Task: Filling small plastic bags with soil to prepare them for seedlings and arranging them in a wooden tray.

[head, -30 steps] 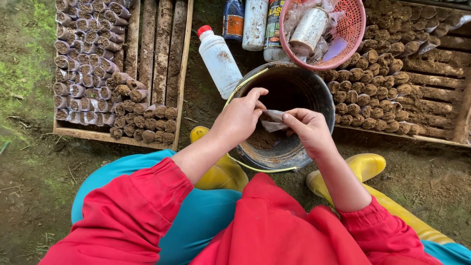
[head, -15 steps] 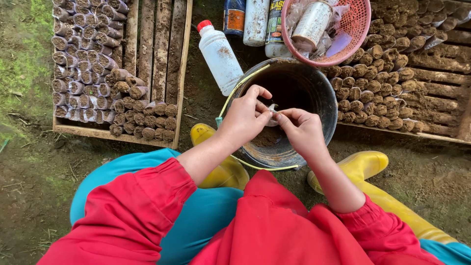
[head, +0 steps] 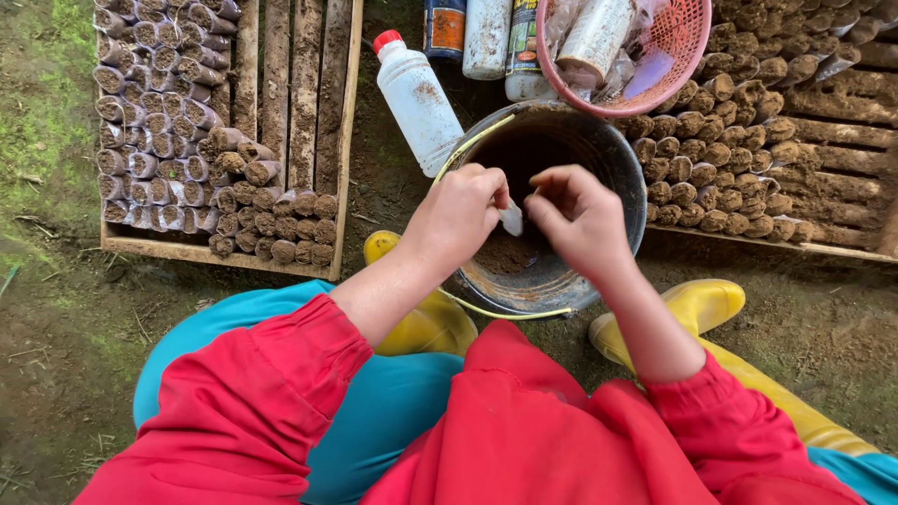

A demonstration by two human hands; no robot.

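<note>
A: Which packages show?

B: At twelve o'clock, three stand in a row: a dark bottle (head: pixel 443 26) with an orange label, a pale grubby bottle (head: pixel 487 36), and a can (head: pixel 521 51) with a green-yellow label.

A: Others?

B: A white plastic bottle (head: pixel 416 98) with a red cap lies tilted at eleven. A grey cylinder (head: pixel 593 39) rests in the pink basket (head: pixel 687 58) at one.

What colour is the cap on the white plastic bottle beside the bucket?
Red, on the white plastic bottle; head view shows it.

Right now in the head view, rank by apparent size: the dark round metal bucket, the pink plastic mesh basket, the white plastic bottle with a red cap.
1. Dark round metal bucket
2. Pink plastic mesh basket, partly cut off by the frame, so unsure
3. White plastic bottle with a red cap
</note>
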